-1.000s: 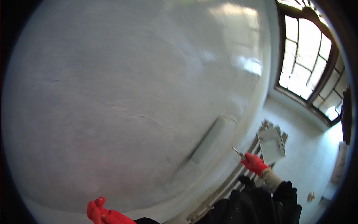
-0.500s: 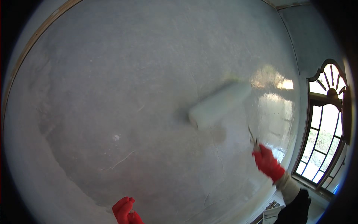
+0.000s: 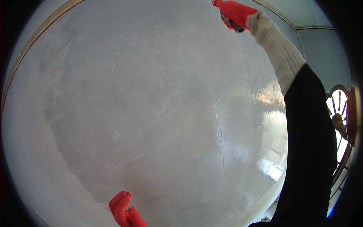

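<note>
The right hand, in a red glove, has its grip closed around a dark handle, the butt end sticking out beneath the fist. The handle is high in front of the grey wall, close to the upper edge of the view; its far end is out of sight, so I cannot tell how it meets the surface. A pale knitted cuff and a black sleeve follow, the arm stretched well up.

With the arm that long, a firm but unstrained grip and steady pressure would probably serve best (a tight wrist tends to make a stroke skip). Lighter contact seems wise along the long crack and the short crack lower down, where the surface may be weaker. Overlapping the curved edge of the darker patch should help avoid a visible seam, and the glossy reflection at the right could help in judging evenness.

The left hand, also red-gloved, is low and curled near the bottom edge; whether its grip holds anything, I cannot tell. Farther out, wooden trim bends along the upper left, and a window shows behind the sleeve.
</note>
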`<state>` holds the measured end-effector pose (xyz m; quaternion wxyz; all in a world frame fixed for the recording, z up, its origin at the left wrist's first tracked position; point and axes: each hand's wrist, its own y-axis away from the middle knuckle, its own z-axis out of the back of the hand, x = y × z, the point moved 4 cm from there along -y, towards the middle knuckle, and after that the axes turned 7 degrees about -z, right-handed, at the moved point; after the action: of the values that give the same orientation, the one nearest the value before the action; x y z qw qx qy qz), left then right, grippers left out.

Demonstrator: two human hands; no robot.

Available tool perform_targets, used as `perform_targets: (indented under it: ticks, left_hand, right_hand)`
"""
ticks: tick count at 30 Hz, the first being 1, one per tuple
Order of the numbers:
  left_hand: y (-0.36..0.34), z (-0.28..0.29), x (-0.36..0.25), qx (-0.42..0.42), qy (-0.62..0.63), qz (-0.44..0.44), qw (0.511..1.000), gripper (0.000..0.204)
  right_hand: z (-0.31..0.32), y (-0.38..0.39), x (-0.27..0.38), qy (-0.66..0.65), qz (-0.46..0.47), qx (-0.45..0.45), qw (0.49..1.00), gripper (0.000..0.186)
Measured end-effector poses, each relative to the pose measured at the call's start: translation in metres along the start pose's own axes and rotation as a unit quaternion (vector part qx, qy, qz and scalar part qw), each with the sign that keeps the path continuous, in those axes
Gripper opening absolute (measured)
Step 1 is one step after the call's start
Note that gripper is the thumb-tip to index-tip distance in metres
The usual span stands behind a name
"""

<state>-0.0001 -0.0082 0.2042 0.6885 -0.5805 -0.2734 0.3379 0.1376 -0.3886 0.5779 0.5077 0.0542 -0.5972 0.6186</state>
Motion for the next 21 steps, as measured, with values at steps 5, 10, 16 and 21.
perform_targets:
  ticks: [5,10,16,21]
  left_hand:
    - [0.003,-0.008,-0.018,0.011,0.005,0.008,1.000,0.028]
    - [0.005,-0.013,-0.027,0.022,0.026,0.002,0.999,0.028]
    - [0.016,0.004,-0.005,-0.019,-0.003,0.026,0.999,0.031]
    - [-0.007,0.010,0.004,-0.014,-0.015,0.029,0.999,0.031]
  right_hand:
    - [0.021,-0.029,-0.006,-0.020,0.049,0.021,0.998,0.045]
    - [0.018,0.032,-0.034,-0.161,0.033,-0.111,0.980,0.042]
    - [0.022,0.126,-0.149,-0.209,0.053,-0.084,0.973,0.035]
    - [0.022,0.311,-0.308,-0.112,-0.141,-0.107,0.978,0.022]
